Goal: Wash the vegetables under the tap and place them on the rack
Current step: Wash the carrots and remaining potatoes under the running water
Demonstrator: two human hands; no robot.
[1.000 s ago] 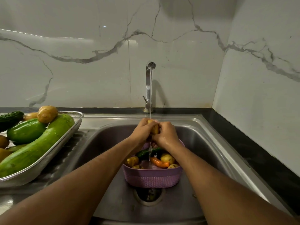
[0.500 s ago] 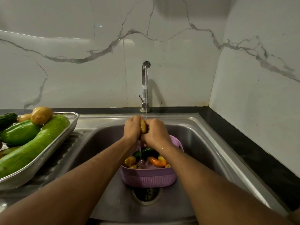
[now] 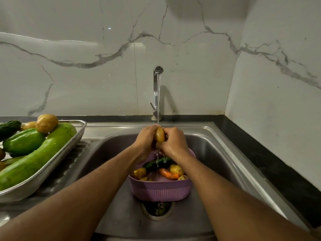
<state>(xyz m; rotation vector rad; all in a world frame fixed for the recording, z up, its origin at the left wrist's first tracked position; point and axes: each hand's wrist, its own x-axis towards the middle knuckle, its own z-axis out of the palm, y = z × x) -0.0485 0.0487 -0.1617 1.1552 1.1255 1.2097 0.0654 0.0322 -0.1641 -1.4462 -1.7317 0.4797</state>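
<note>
Small yellow-brown potato (image 3: 160,134) gripped between left hand (image 3: 145,138) and right hand (image 3: 174,140), under the stream from the chrome tap (image 3: 157,91), above the purple perforated plastic basket (image 3: 161,190) (in the steel sink (image 3: 217,153)). Metal mesh rack (image 3: 76,136) at left, holding green gourds (image 3: 40,157).

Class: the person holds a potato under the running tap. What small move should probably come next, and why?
Probably carry the potato, gripped by both hands (left hand, right hand) under the stream, left to the rack, where washed vegetables already lie.

Both forearms are bare, no sleeves in view; the right hand (image 3: 173,141) glistens with water drops
</note>
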